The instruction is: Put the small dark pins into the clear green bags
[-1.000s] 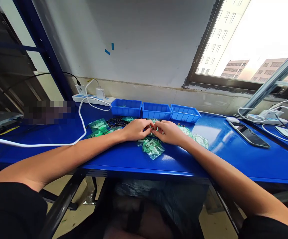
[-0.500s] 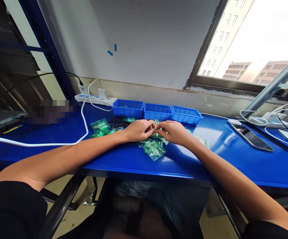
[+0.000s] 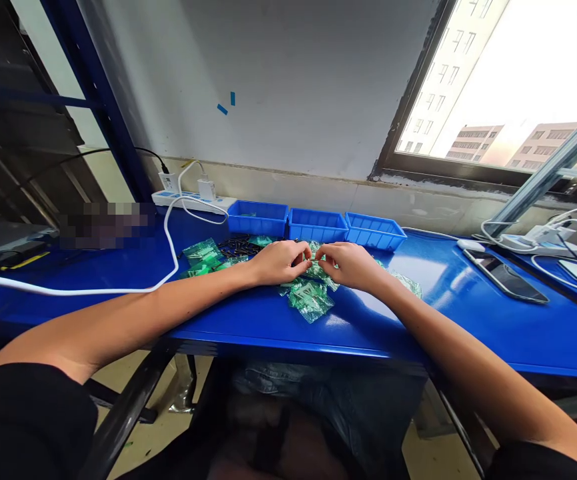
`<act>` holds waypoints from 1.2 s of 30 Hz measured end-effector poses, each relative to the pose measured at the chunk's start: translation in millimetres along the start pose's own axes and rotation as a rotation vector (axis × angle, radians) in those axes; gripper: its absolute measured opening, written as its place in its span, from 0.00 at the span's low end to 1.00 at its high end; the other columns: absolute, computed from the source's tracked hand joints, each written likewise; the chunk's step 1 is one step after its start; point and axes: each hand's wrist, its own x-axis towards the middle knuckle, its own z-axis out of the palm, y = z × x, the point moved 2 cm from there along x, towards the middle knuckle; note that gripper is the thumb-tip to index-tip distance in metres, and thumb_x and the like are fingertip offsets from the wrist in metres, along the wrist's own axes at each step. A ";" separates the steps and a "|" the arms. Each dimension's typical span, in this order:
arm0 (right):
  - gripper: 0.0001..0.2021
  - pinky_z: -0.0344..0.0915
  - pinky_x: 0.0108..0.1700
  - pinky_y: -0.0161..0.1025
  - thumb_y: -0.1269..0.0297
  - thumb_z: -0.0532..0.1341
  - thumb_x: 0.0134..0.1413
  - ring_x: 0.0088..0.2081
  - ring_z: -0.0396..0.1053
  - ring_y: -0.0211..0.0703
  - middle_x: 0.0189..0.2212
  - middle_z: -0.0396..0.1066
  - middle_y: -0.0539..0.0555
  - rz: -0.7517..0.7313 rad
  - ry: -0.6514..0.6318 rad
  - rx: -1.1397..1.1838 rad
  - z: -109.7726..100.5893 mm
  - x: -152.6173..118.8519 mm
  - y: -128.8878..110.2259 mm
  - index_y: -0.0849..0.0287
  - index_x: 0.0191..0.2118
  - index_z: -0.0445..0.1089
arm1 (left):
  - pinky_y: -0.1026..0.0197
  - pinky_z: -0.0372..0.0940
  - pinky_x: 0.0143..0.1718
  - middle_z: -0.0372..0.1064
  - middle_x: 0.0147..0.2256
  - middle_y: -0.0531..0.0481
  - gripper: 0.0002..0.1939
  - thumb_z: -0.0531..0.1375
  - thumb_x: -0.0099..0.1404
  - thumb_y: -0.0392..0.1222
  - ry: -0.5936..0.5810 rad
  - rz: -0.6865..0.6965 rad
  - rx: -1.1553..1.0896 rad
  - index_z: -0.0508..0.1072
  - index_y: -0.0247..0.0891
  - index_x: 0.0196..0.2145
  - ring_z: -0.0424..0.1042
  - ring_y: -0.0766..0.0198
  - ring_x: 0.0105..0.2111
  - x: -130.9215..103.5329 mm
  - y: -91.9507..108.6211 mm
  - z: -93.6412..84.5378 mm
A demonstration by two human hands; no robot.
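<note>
My left hand (image 3: 281,261) and my right hand (image 3: 344,264) meet above the table, thumb and fingers pinched, with the fingertips almost touching. Between them runs a small thin dark piece (image 3: 314,260), too small to name, with one end in each pinch. Below the hands lie clear plastic packets with green and pale contents (image 3: 310,300). More green packets (image 3: 202,256) lie beyond my left forearm, beside a heap of small black parts (image 3: 236,247) that my left hand partly hides.
Three blue bins (image 3: 257,219) stand along the wall. A white cable (image 3: 166,230) crosses the left side from a power strip (image 3: 168,199). On the right lie a phone (image 3: 508,276) and another power strip (image 3: 523,243). The blue table's (image 3: 248,327) front edge is near my body.
My fingertips have drawn slightly apart, and the thin dark piece between them shows more clearly. Otherwise the hands hold their place; the whole view has shifted slightly.
</note>
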 end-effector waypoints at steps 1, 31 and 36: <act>0.10 0.52 0.30 0.33 0.71 0.54 0.51 0.31 0.66 0.40 0.28 0.72 0.53 0.008 -0.003 0.005 -0.6 -0.2 -0.4 0.59 0.37 0.71 | 0.65 0.58 0.27 0.70 0.26 0.51 0.07 0.54 0.62 0.40 -0.001 0.002 -0.008 0.68 0.36 0.35 0.67 0.65 0.26 0.1 0.0 0.1; 0.05 0.50 0.29 0.33 0.68 0.56 0.52 0.29 0.63 0.37 0.26 0.69 0.51 -0.032 -0.009 0.036 -2.8 -1.6 0.4 0.59 0.34 0.68 | 0.66 0.57 0.26 0.69 0.26 0.52 0.07 0.54 0.62 0.39 -0.009 0.018 -0.037 0.67 0.36 0.37 0.66 0.67 0.24 -0.2 -0.6 0.4; 0.03 0.49 0.29 0.33 0.66 0.56 0.52 0.28 0.62 0.37 0.25 0.67 0.51 -0.008 0.004 0.027 -4.2 -1.5 0.7 0.59 0.31 0.66 | 0.66 0.58 0.26 0.69 0.26 0.52 0.07 0.54 0.61 0.39 -0.002 0.022 -0.039 0.67 0.36 0.37 0.66 0.66 0.25 -0.1 -0.8 0.4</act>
